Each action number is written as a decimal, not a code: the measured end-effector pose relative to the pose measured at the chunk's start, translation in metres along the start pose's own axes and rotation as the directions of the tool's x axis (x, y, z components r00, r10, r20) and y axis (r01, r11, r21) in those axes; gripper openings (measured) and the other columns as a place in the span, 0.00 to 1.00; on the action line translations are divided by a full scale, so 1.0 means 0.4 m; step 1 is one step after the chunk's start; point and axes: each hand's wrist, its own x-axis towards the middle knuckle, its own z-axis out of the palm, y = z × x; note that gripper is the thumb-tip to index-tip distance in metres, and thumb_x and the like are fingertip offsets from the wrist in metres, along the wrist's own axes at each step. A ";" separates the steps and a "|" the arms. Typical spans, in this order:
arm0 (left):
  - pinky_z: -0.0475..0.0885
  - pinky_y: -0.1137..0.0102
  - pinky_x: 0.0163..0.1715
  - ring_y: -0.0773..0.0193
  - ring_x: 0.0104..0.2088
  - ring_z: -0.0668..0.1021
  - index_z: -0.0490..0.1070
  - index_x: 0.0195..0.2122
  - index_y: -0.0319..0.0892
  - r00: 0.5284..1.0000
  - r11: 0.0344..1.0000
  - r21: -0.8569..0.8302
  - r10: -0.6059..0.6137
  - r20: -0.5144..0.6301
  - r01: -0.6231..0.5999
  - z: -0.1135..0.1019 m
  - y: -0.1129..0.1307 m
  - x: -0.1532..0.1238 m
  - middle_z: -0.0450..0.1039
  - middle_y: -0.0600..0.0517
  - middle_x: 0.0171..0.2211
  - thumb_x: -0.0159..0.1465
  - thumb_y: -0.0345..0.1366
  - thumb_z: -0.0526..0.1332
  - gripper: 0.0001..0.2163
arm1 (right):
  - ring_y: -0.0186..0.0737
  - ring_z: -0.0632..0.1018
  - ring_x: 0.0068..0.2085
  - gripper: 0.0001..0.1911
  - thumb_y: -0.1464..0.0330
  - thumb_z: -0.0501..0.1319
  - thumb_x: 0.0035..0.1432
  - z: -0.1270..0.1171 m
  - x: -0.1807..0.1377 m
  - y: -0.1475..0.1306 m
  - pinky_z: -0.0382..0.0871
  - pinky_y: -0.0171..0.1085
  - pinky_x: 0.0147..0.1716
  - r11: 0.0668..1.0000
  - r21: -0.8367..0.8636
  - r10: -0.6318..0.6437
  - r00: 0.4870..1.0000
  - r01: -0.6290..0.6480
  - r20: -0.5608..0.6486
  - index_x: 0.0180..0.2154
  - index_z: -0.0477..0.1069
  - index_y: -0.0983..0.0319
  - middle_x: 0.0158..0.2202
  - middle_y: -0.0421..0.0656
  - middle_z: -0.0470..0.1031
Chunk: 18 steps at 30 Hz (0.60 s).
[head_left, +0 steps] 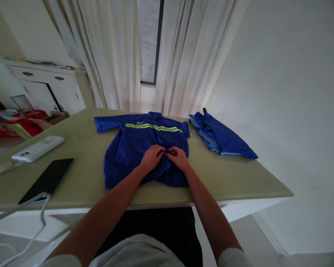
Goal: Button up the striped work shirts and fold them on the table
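A blue work shirt [133,148] with a yellow-green reflective stripe lies flat, front up, on the pale green table [228,178]. One sleeve is spread to the left; the right sleeve looks folded in. My left hand [151,157] and my right hand [178,156] meet at the middle of the shirt's front. Both have fingers pinched on the cloth along the front opening, fingertips almost touching each other.
A second blue garment [221,137] lies crumpled at the table's far right. On the left lie a dark tablet [48,178], a white remote-like device [39,148] and white cables [30,202]. Curtains, a window and a white cabinet [48,89] stand behind.
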 end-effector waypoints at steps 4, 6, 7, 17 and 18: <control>0.73 0.63 0.51 0.58 0.46 0.79 0.77 0.43 0.43 0.999 1.000 -0.008 -0.013 -0.051 0.013 -0.007 0.010 0.001 0.79 0.49 0.43 0.68 0.29 0.59 0.08 | 0.35 0.72 0.26 0.14 0.56 0.66 0.54 -0.003 -0.001 0.002 0.63 0.33 0.26 0.998 0.043 0.040 0.998 -0.042 0.045 0.31 0.74 0.60 0.24 0.37 0.73; 0.73 0.63 0.51 0.58 0.46 0.79 0.76 0.43 0.43 0.999 1.000 -0.010 -0.011 -0.030 0.010 -0.010 0.014 0.001 0.79 0.49 0.42 0.68 0.30 0.59 0.07 | 0.35 0.73 0.27 0.14 0.56 0.66 0.56 -0.005 -0.002 -0.004 0.64 0.33 0.28 0.993 0.114 -0.006 0.998 -0.001 0.055 0.32 0.75 0.61 0.27 0.38 0.75; 0.73 0.62 0.51 0.58 0.46 0.79 0.77 0.43 0.44 1.000 1.000 -0.011 -0.010 -0.019 0.010 -0.011 0.014 0.001 0.79 0.49 0.42 0.68 0.30 0.60 0.07 | 0.35 0.74 0.28 0.15 0.55 0.66 0.56 -0.006 -0.002 -0.008 0.65 0.33 0.29 0.988 0.152 -0.024 0.998 0.016 0.053 0.33 0.75 0.61 0.28 0.38 0.76; 0.72 0.61 0.51 0.56 0.46 0.78 0.78 0.42 0.45 0.995 0.998 0.061 0.022 0.100 -0.028 -0.007 0.012 -0.003 0.80 0.50 0.42 0.66 0.28 0.61 0.08 | 0.39 0.77 0.33 0.19 0.55 0.70 0.49 -0.008 0.002 -0.014 0.70 0.37 0.36 0.957 0.291 0.020 1.000 -0.025 0.018 0.39 0.80 0.61 0.33 0.42 0.80; 0.72 0.61 0.51 0.56 0.46 0.78 0.77 0.42 0.45 0.995 0.998 0.060 0.018 0.096 -0.024 -0.007 0.013 -0.003 0.80 0.50 0.42 0.67 0.29 0.61 0.07 | 0.38 0.76 0.31 0.19 0.54 0.71 0.49 -0.008 0.002 -0.012 0.69 0.36 0.33 0.959 0.280 0.033 0.999 -0.038 0.024 0.37 0.79 0.61 0.31 0.41 0.79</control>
